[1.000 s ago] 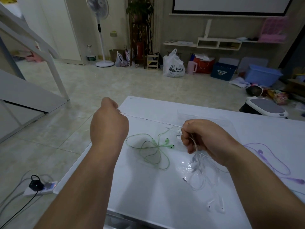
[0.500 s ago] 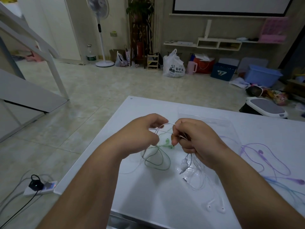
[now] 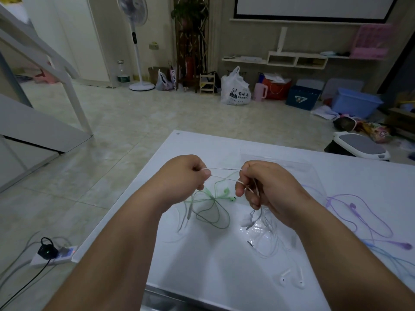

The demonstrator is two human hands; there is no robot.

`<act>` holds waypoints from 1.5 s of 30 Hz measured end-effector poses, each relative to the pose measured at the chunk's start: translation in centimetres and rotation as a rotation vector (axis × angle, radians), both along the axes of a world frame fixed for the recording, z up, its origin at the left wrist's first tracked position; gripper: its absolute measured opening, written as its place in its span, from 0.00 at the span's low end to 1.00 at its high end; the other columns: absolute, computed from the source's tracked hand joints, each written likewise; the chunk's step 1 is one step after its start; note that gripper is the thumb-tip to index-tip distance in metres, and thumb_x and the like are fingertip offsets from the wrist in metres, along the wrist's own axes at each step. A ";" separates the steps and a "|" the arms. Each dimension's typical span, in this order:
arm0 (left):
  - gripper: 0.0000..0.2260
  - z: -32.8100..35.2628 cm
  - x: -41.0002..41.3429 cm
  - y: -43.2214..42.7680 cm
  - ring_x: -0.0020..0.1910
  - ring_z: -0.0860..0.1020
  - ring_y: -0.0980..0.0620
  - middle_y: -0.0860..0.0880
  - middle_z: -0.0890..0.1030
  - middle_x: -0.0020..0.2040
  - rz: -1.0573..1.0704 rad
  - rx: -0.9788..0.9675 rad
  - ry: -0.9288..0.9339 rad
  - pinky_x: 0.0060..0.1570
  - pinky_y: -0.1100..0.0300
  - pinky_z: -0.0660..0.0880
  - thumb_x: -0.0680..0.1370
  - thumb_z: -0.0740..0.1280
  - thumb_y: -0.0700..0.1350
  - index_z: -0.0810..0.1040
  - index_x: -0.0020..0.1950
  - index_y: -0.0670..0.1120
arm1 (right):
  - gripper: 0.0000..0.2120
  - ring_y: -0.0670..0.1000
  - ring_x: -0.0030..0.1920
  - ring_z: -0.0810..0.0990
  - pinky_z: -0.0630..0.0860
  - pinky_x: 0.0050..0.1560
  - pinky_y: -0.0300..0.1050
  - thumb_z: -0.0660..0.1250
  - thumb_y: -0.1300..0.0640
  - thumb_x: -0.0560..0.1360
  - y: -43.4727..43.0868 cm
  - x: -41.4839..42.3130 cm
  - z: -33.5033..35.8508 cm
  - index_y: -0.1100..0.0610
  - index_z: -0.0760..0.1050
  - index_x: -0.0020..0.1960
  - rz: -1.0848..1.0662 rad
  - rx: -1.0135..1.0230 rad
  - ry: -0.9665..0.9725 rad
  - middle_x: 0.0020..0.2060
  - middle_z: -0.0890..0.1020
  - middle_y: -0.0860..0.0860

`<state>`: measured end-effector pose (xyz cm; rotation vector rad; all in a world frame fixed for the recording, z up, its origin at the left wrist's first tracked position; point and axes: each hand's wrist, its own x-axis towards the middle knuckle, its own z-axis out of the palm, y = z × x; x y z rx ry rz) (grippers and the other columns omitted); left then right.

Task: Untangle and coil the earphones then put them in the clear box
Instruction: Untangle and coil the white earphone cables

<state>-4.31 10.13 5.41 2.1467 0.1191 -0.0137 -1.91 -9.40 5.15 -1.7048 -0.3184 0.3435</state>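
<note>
Both hands hold white earphones (image 3: 224, 169) above the white table (image 3: 224, 265). My left hand (image 3: 182, 176) pinches the cord at the left. My right hand (image 3: 267, 185) grips it at the right, with loops around its fingers. Two strands run taut between the hands. More white cord hangs below my right hand, and its earbuds (image 3: 292, 280) lie near the front edge. Green earphones (image 3: 215, 205) lie tangled on the table under the hands. The clear box (image 3: 280, 162) sits flat behind my right hand, hard to make out.
Purple earphones (image 3: 359, 216) and a pale blue cord (image 3: 386, 254) lie on the table's right side. A power strip with a black plug (image 3: 51, 252) lies on the floor at the left. A white step stool (image 3: 359, 147) stands beyond the table's far right corner.
My left hand had stretched the white cord far left, then came back close to my right hand. Now the hands sit slightly apart with two short strands taut between them.
</note>
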 end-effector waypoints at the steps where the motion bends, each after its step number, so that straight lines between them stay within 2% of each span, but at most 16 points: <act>1: 0.08 -0.1 0.2 0.2 0.41 0.79 0.48 0.49 0.83 0.38 0.055 -0.016 -0.015 0.45 0.52 0.75 0.79 0.65 0.48 0.77 0.42 0.47 | 0.07 0.53 0.26 0.66 0.65 0.30 0.45 0.58 0.58 0.67 -0.2 0.1 0.0 0.61 0.70 0.36 -0.005 -0.023 -0.002 0.31 0.81 0.56; 3: 0.08 -0.1 0.4 0.5 0.40 0.80 0.51 0.48 0.82 0.37 0.119 -0.075 -0.046 0.48 0.49 0.76 0.79 0.64 0.48 0.77 0.42 0.47 | 0.07 0.53 0.27 0.68 0.67 0.31 0.45 0.59 0.57 0.67 -0.5 0.2 0.0 0.61 0.70 0.35 -0.007 -0.053 -0.002 0.30 0.79 0.55; 9: 0.06 0.1 0.8 0.0 0.31 0.71 0.52 0.52 0.74 0.33 0.210 -0.047 -0.159 0.36 0.56 0.71 0.78 0.65 0.47 0.77 0.44 0.46 | 0.06 0.49 0.28 0.66 0.63 0.31 0.43 0.61 0.57 0.76 -0.7 0.4 -0.4 0.55 0.73 0.41 -0.022 -0.178 -0.041 0.29 0.76 0.49; 12: 0.06 0.2 0.7 0.5 0.33 0.72 0.54 0.56 0.74 0.35 0.264 0.182 -0.212 0.31 0.59 0.65 0.76 0.68 0.51 0.78 0.42 0.50 | 0.06 0.46 0.32 0.71 0.67 0.35 0.38 0.64 0.54 0.78 -0.9 0.6 -0.8 0.48 0.78 0.51 0.003 -0.429 -0.199 0.31 0.76 0.44; 14: 0.09 0.4 0.4 0.7 0.39 0.74 0.53 0.57 0.74 0.37 0.257 0.424 -0.155 0.34 0.59 0.66 0.74 0.70 0.56 0.79 0.42 0.51 | 0.08 0.47 0.34 0.74 0.69 0.35 0.39 0.62 0.53 0.79 -0.9 0.6 -0.8 0.49 0.80 0.48 0.014 -0.589 -0.294 0.33 0.78 0.46; 18: 0.17 0.1 0.4 0.9 0.34 0.73 0.51 0.52 0.73 0.32 0.111 0.548 0.042 0.34 0.59 0.65 0.75 0.68 0.58 0.73 0.35 0.47 | 0.12 0.47 0.36 0.77 0.74 0.41 0.47 0.59 0.49 0.80 -0.9 0.6 -0.2 0.50 0.77 0.41 -0.183 -0.516 -0.385 0.32 0.79 0.46; 22: 0.11 -0.1 0.3 0.7 0.50 0.73 0.49 0.53 0.74 0.45 0.019 0.697 0.052 0.48 0.56 0.68 0.77 0.65 0.58 0.76 0.42 0.51 | 0.15 0.48 0.40 0.77 0.73 0.44 0.48 0.57 0.48 0.80 -0.7 0.7 -0.4 0.54 0.76 0.42 -0.355 -0.547 -0.507 0.35 0.79 0.47; 24: 0.07 0.0 0.2 0.8 0.53 0.73 0.48 0.52 0.73 0.48 0.002 0.730 0.035 0.47 0.56 0.68 0.78 0.66 0.53 0.76 0.42 0.52 | 0.17 0.48 0.40 0.77 0.73 0.41 0.45 0.57 0.48 0.81 -0.8 0.9 -0.4 0.57 0.77 0.43 -0.480 -0.473 -0.502 0.35 0.79 0.47; 27: 0.07 0.0 0.0 1.1 0.42 0.75 0.51 0.51 0.78 0.45 -0.041 0.600 0.051 0.36 0.61 0.68 0.79 0.65 0.47 0.79 0.46 0.46 | 0.16 0.43 0.40 0.75 0.68 0.38 0.38 0.57 0.50 0.81 -0.9 1.0 -0.1 0.58 0.77 0.43 -0.616 -0.330 -0.454 0.36 0.78 0.44; 29: 0.06 0.1 -0.1 1.3 0.32 0.75 0.53 0.51 0.81 0.39 -0.040 0.464 0.037 0.31 0.62 0.67 0.78 0.66 0.46 0.80 0.45 0.44 | 0.16 0.40 0.40 0.74 0.66 0.40 0.42 0.57 0.50 0.82 -1.0 1.2 -0.1 0.57 0.77 0.43 -0.654 -0.268 -0.414 0.38 0.78 0.41; 31: 0.05 0.3 -0.3 1.3 0.31 0.78 0.52 0.50 0.82 0.35 0.006 0.292 -0.011 0.33 0.62 0.71 0.76 0.69 0.45 0.80 0.41 0.45 | 0.16 0.41 0.38 0.73 0.66 0.43 0.43 0.57 0.50 0.82 -1.0 1.3 -0.3 0.57 0.76 0.42 -0.657 -0.229 -0.361 0.37 0.77 0.42; 34: 0.04 0.7 -0.4 0.8 0.34 0.82 0.50 0.46 0.82 0.33 0.021 -0.153 -0.067 0.41 0.54 0.82 0.74 0.71 0.36 0.81 0.40 0.42 | 0.18 0.47 0.33 0.72 0.67 0.42 0.45 0.59 0.48 0.80 -0.6 1.7 -1.2 0.54 0.75 0.36 -0.598 -0.175 -0.237 0.30 0.75 0.44; 36: 0.04 1.1 -0.6 0.5 0.35 0.81 0.48 0.44 0.81 0.33 0.004 -0.335 -0.090 0.41 0.55 0.82 0.75 0.69 0.31 0.80 0.41 0.38 | 0.19 0.49 0.30 0.70 0.66 0.39 0.46 0.60 0.46 0.79 0.1 1.5 -1.8 0.53 0.74 0.32 -0.528 -0.136 -0.137 0.25 0.73 0.44; 39: 0.04 1.5 -0.7 0.2 0.33 0.80 0.50 0.44 0.80 0.33 0.000 -0.440 -0.114 0.37 0.58 0.80 0.74 0.69 0.32 0.81 0.41 0.39 | 0.17 0.48 0.26 0.66 0.62 0.31 0.43 0.60 0.52 0.79 1.1 1.1 -2.3 0.53 0.75 0.33 -0.393 -0.022 -0.014 0.23 0.71 0.45; 42: 0.03 1.7 -0.7 0.3 0.28 0.75 0.54 0.45 0.80 0.34 0.040 -0.406 -0.160 0.29 0.61 0.74 0.73 0.72 0.36 0.83 0.41 0.43 | 0.13 0.48 0.30 0.67 0.62 0.31 0.43 0.58 0.62 0.78 2.4 0.0 -1.7 0.54 0.78 0.40 -0.300 0.080 0.061 0.30 0.76 0.49; 45: 0.02 1.6 -0.5 0.1 0.25 0.71 0.56 0.50 0.78 0.29 0.087 -0.437 -0.191 0.26 0.64 0.67 0.72 0.73 0.38 0.83 0.42 0.44 | 0.11 0.49 0.42 0.78 0.68 0.38 0.47 0.59 0.52 0.78 3.0 -0.9 -1.3 0.52 0.80 0.45 -0.207 0.108 0.019 0.43 0.84 0.46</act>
